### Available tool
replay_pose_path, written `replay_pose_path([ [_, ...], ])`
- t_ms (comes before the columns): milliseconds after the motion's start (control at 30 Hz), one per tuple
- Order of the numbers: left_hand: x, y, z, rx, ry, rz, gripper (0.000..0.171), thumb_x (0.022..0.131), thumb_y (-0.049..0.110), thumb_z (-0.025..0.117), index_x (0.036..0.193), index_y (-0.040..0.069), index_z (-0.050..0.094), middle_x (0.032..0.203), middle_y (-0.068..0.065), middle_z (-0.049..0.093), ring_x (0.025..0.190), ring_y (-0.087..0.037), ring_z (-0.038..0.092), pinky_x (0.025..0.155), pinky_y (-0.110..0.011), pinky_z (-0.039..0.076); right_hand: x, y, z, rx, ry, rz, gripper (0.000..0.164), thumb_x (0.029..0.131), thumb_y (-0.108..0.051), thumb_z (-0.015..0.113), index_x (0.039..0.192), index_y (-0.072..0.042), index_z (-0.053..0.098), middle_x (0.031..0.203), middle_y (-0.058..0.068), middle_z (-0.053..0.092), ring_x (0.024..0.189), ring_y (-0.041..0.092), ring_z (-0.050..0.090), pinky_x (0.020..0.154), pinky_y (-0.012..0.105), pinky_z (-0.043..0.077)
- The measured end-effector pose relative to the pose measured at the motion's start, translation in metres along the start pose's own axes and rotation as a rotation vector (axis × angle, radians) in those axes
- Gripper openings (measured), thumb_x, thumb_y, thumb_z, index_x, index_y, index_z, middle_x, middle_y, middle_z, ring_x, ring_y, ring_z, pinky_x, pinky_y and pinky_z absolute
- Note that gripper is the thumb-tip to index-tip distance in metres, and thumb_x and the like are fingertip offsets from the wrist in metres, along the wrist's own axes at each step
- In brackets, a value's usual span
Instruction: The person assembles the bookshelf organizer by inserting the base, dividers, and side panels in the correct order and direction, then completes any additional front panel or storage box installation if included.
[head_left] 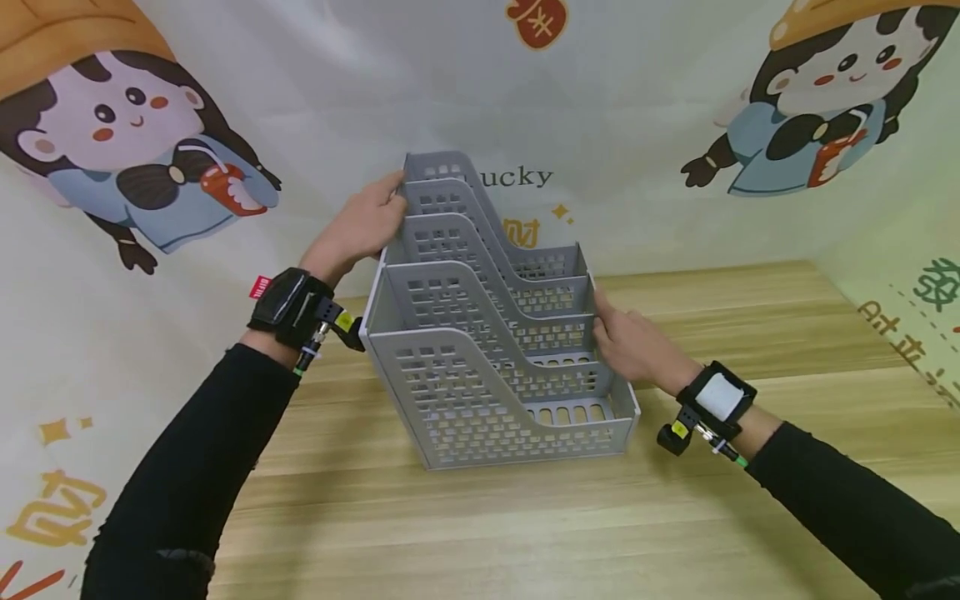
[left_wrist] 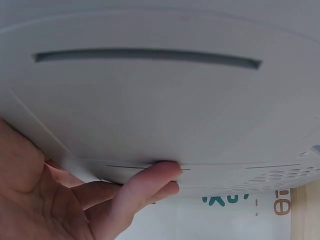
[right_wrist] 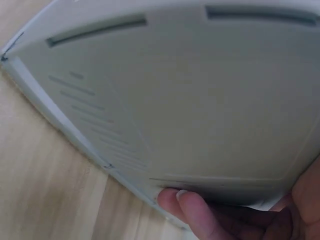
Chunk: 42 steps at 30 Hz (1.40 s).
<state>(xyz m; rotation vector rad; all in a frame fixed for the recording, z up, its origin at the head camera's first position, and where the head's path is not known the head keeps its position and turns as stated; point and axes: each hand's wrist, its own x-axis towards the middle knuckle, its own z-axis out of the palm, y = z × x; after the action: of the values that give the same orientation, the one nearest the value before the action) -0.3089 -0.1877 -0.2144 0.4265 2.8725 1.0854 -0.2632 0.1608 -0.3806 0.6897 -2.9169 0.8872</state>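
Note:
A grey plastic file rack (head_left: 480, 400) with several slots stands on the wooden table, its perforated dividers stepping down from high on the left to low on the right. At its upper left rear edge, my left hand (head_left: 365, 218) grips the tall side. Lower down on the opposite side, my right hand (head_left: 637, 343) holds the short end wall. The left wrist view shows the smooth side panel (left_wrist: 165, 110) filling most of the picture, with thumb and fingers against its far part. In the right wrist view, thumb and fingertips press on the slotted end wall (right_wrist: 200, 100).
A pale wood-grain table (head_left: 600, 525) lies under the rack. Behind it rises a white printed backdrop (head_left: 352, 92) with cartoon figures and lettering. Each wrist carries a black strap with a small camera, the left one (head_left: 292, 307) close to the rack's side.

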Motion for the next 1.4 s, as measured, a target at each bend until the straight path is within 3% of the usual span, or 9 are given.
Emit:
replay_pose_path([
  [133, -0.002, 0.000, -0.003, -0.007, -0.003, 0.005, 0.061, 0.107, 0.022, 0.023, 0.164, 0.007, 0.009, 0.151, -0.026, 0.042, 0.114, -0.037, 0.060, 0.074, -0.043, 0.058, 0.000, 0.000, 0.003, 0.016, 0.009, 0.003, 0.055, 0.108, -0.012, 0.030, 0.156, 0.013, 0.018, 0.058, 0.005, 0.045, 0.040, 0.014, 0.039, 0.042, 0.032, 0.034],
  [333, -0.005, -0.001, -0.004, 0.007, 0.002, 0.001, 0.061, 0.107, 0.023, 0.023, 0.164, 0.006, 0.009, 0.150, -0.025, 0.042, 0.105, -0.035, 0.060, 0.061, -0.033, 0.052, 0.000, 0.001, 0.010, 0.012, -0.001, 0.009, 0.057, 0.108, -0.013, 0.031, 0.155, 0.016, 0.015, 0.059, 0.006, 0.047, 0.041, 0.013, 0.039, 0.043, 0.032, 0.034],
  [533, -0.008, 0.003, -0.006, 0.013, 0.003, 0.000, 0.061, 0.107, 0.024, 0.022, 0.164, 0.006, 0.006, 0.155, -0.025, 0.036, 0.113, -0.037, 0.059, 0.071, -0.039, 0.055, -0.001, 0.001, 0.013, 0.033, 0.026, 0.013, 0.057, 0.109, -0.014, 0.032, 0.155, 0.015, 0.015, 0.062, 0.009, 0.048, 0.039, 0.014, 0.038, 0.043, 0.034, 0.035],
  [833, -0.010, 0.004, -0.007, 0.030, -0.005, 0.003, 0.061, 0.107, 0.024, 0.021, 0.163, 0.006, 0.005, 0.147, -0.025, 0.045, 0.076, -0.023, 0.059, 0.054, -0.028, 0.045, -0.002, 0.004, 0.015, 0.038, 0.035, 0.016, 0.057, 0.108, -0.012, 0.030, 0.156, 0.014, 0.015, 0.070, 0.016, 0.052, 0.041, 0.014, 0.038, 0.044, 0.034, 0.036],
  [967, -0.011, 0.000, -0.006, -0.008, -0.010, 0.020, 0.061, 0.107, 0.023, 0.022, 0.164, 0.010, 0.007, 0.129, -0.025, 0.058, 0.063, -0.019, 0.057, 0.051, -0.029, 0.046, -0.004, 0.006, 0.016, 0.052, 0.037, -0.001, 0.058, 0.104, -0.008, 0.032, 0.155, 0.015, 0.015, 0.059, 0.006, 0.046, 0.039, 0.011, 0.035, 0.039, 0.030, 0.033],
  [1067, -0.012, -0.003, -0.004, -0.041, -0.004, 0.016, 0.061, 0.107, 0.024, 0.022, 0.165, 0.014, 0.009, 0.128, -0.026, 0.060, 0.083, -0.027, 0.066, 0.057, -0.032, 0.053, -0.005, 0.007, 0.017, 0.064, 0.030, -0.010, 0.058, 0.104, -0.006, 0.033, 0.155, 0.015, 0.015, 0.058, 0.004, 0.047, 0.039, 0.010, 0.035, 0.038, 0.030, 0.033],
  [1233, -0.013, -0.007, -0.003, -0.077, 0.015, 0.003, 0.061, 0.108, 0.029, 0.026, 0.165, 0.015, 0.010, 0.139, -0.025, 0.054, 0.104, -0.034, 0.064, 0.063, -0.037, 0.056, -0.006, 0.006, 0.015, 0.067, 0.027, -0.034, 0.057, 0.104, -0.004, 0.033, 0.153, 0.018, 0.014, 0.078, 0.021, 0.064, 0.040, 0.012, 0.040, 0.040, 0.031, 0.034],
  [1333, -0.028, -0.004, -0.001, -0.085, -0.014, 0.010, 0.063, 0.109, 0.034, 0.032, 0.165, 0.016, 0.009, 0.137, -0.023, 0.055, 0.101, -0.033, 0.063, 0.068, -0.040, 0.056, -0.008, 0.004, 0.013, 0.049, 0.018, -0.033, 0.057, 0.104, -0.005, 0.033, 0.152, 0.020, 0.014, 0.078, 0.021, 0.063, 0.041, 0.013, 0.041, 0.041, 0.032, 0.034],
  [1400, -0.045, 0.001, 0.001, -0.085, -0.061, 0.022, 0.066, 0.110, 0.036, 0.036, 0.165, 0.018, 0.007, 0.140, -0.023, 0.051, 0.109, -0.034, 0.061, 0.075, -0.045, 0.056, -0.009, 0.004, 0.012, 0.040, 0.010, -0.029, 0.058, 0.104, -0.006, 0.033, 0.152, 0.020, 0.013, 0.071, 0.016, 0.060, 0.042, 0.013, 0.041, 0.042, 0.032, 0.035],
])
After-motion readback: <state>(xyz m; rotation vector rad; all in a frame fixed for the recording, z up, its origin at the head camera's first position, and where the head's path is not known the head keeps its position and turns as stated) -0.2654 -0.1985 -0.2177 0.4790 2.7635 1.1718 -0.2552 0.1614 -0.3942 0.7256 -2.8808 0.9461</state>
